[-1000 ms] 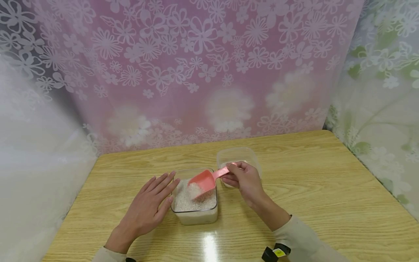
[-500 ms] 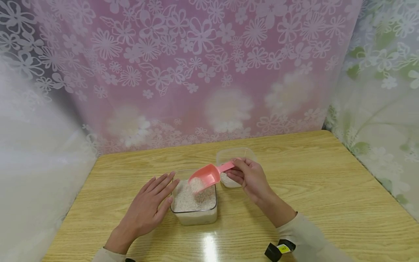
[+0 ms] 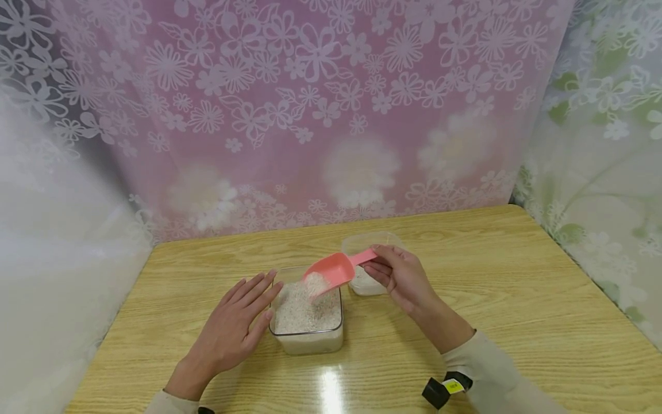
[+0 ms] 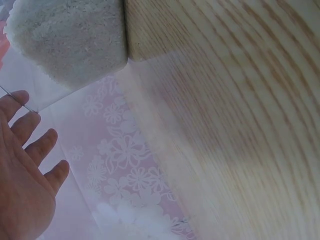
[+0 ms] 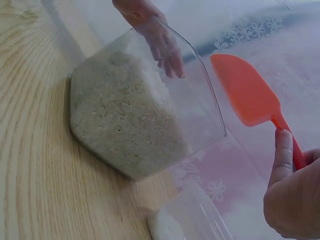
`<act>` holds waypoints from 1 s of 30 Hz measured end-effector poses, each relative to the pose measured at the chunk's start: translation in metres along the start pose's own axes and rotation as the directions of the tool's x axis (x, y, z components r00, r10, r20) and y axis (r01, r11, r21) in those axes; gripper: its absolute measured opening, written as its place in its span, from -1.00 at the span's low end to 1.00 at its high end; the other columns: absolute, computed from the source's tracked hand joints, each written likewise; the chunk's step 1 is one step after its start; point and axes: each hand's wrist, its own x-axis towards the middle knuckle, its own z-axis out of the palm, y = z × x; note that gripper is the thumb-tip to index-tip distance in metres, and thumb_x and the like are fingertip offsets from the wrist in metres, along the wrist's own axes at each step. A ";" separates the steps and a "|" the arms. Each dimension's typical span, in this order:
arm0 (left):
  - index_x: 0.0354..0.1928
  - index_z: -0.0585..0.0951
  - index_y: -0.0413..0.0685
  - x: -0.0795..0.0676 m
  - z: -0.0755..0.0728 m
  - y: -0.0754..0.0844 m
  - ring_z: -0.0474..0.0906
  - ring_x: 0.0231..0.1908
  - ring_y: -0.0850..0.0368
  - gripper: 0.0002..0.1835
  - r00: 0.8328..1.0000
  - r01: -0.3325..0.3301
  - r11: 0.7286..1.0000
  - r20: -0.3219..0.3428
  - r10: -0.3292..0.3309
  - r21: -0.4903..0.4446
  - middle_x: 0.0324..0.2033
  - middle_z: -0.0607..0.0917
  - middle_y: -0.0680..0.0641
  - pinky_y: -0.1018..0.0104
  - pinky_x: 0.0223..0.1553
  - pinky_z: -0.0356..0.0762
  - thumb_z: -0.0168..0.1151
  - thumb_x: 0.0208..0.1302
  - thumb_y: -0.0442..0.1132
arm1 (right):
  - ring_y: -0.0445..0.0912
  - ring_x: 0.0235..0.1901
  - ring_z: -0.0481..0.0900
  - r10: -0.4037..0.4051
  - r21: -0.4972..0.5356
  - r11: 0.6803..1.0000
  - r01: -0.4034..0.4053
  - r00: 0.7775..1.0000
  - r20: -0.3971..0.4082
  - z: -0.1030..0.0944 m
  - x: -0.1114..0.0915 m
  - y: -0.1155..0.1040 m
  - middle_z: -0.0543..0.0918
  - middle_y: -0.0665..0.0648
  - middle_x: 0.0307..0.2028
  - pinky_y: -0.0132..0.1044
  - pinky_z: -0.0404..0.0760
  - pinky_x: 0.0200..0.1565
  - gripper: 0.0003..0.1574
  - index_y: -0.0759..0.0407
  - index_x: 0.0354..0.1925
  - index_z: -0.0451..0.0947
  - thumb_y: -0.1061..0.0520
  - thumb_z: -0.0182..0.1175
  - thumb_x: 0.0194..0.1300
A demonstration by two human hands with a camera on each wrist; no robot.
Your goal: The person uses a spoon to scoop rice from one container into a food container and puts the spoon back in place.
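Note:
My right hand (image 3: 405, 282) pinches the handle of a pink scoop (image 3: 336, 269), its bowl loaded with white rice (image 3: 316, 283). The scoop hangs above the rim of a clear square container (image 3: 310, 344) that holds a deep fill of rice; the right wrist view shows the scoop (image 5: 247, 90) apart from the rim. My left hand (image 3: 230, 325) lies with straight fingers against the container's left side. In the left wrist view its fingertips touch the rim. Behind the right hand stands a smaller clear tub (image 3: 369, 241) with some rice in it, partly hidden by hand and scoop.
The wooden table (image 3: 491, 287) extends to both sides of the containers. A pink flowered curtain (image 3: 310, 115) hangs behind its far edge, with pale sheets at left and right. A black wrist device (image 3: 437, 393) sits at the right sleeve.
The right hand has lifted the scoop of rice up out of the square container and slightly to the right. The left hand has stayed in place.

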 end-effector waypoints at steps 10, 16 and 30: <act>0.43 0.27 0.09 0.001 0.000 0.000 0.07 0.40 0.05 -0.49 1.000 0.007 1.000 -0.001 -0.007 -0.013 0.44 0.14 0.05 0.05 0.39 -0.06 -0.12 0.50 -0.03 | -0.14 -0.39 0.70 0.009 0.128 0.992 -0.011 1.000 0.017 -0.017 0.002 -0.017 0.69 0.17 -0.37 -0.42 0.63 -0.17 -0.80 0.25 -0.23 0.62 0.22 0.06 0.44; 0.43 0.28 0.08 0.001 0.000 0.000 0.07 0.40 0.06 -0.49 1.000 0.008 1.000 -0.007 -0.008 -0.018 0.43 0.15 0.04 0.04 0.39 -0.05 -0.09 0.49 -0.05 | -0.12 -0.37 0.70 0.025 0.186 0.982 -0.022 1.000 -0.012 -0.033 0.007 -0.027 0.69 0.18 -0.35 -0.42 0.63 -0.16 -0.79 0.26 -0.23 0.66 0.23 0.09 0.42; 0.43 0.27 0.07 0.002 0.000 -0.001 0.06 0.40 0.07 -0.49 1.000 0.010 1.000 -0.003 -0.010 -0.025 0.44 0.15 0.04 0.03 0.38 -0.04 -0.10 0.50 -0.05 | -0.09 -0.31 0.71 0.022 0.264 0.964 -0.007 0.998 -0.052 -0.086 0.014 -0.039 0.70 0.22 -0.31 -0.39 0.63 -0.14 -0.73 0.32 -0.26 0.67 0.25 0.05 0.44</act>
